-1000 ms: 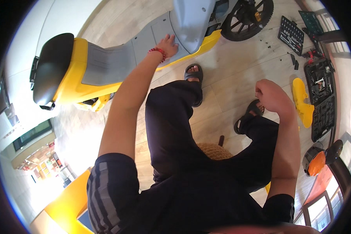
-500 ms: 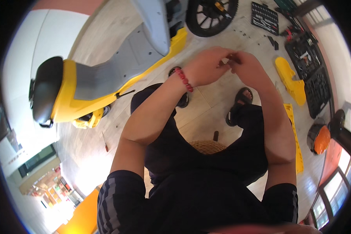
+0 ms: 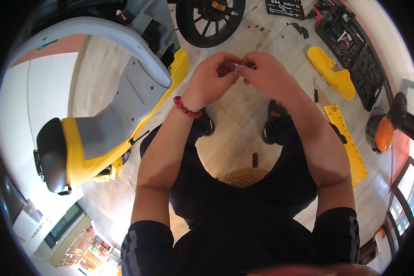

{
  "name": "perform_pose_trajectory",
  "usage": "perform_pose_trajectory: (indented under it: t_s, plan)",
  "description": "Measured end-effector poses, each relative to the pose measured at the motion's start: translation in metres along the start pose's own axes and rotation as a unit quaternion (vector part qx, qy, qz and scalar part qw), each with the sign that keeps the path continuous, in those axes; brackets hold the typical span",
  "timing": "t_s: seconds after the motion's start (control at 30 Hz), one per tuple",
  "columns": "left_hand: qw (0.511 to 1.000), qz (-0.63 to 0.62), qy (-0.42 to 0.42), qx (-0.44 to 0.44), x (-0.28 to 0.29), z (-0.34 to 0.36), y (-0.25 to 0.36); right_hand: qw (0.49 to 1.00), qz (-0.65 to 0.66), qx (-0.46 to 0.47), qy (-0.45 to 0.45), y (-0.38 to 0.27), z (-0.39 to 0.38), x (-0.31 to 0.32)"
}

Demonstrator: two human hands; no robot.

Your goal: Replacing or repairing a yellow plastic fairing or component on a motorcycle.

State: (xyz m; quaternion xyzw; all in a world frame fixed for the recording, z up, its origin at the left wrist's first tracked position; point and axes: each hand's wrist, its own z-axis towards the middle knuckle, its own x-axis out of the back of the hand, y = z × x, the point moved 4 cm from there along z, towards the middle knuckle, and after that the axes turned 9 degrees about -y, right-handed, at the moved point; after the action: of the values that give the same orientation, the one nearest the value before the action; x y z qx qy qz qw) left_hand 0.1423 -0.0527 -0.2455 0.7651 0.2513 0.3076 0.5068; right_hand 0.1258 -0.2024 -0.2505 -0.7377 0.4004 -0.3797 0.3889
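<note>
Left hand (image 3: 211,83) (red bracelet (image 3: 186,109) on that wrist) and right hand (image 3: 266,77) are up together, fingers curled in narrow with tips meeting, tbh can't tell if something tiny's pinched there. Yellow-and-grey scooter (image 3: 101,135) stands off left. On the right there's a yellow panel (image 3: 329,72) on the floor (image 3: 227,138), near a screwdriver (image 3: 315,94) and an open black tool case (image 3: 369,85)

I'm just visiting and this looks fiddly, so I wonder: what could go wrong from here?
The left hand and right hand appear to touch; anything tiny between them, too small to make out, might drop.
The loose dark pieces on the floor could get kicked away and lost.
The screwdriver lying near the long yellow panel might be stepped on.
</note>
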Motion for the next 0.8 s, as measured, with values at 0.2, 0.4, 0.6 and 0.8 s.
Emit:
perform_pose_trajectory:
  t_s: [0.2, 0.4, 0.6, 0.8]
  plan:
    - [0.993, -0.118, -0.007, 0.004, 0.005, 0.005, -0.004, 0.999, -0.006, 0.031, 0.014, -0.001, 0.010, -0.001]
    - [0.988, -0.151, 0.019, -0.008, 0.004, 0.013, -0.004, 1.000, 0.011, 0.010, 0.018, -0.004, 0.009, 0.004]
    - [0.992, -0.125, 0.006, 0.006, 0.004, 0.013, -0.007, 0.999, -0.012, 0.042, 0.031, 0.000, 0.012, 0.002]
    - [0.992, -0.130, 0.004, 0.006, 0.003, 0.013, -0.008, 0.995, -0.070, 0.063, 0.046, -0.007, 0.009, 0.003]
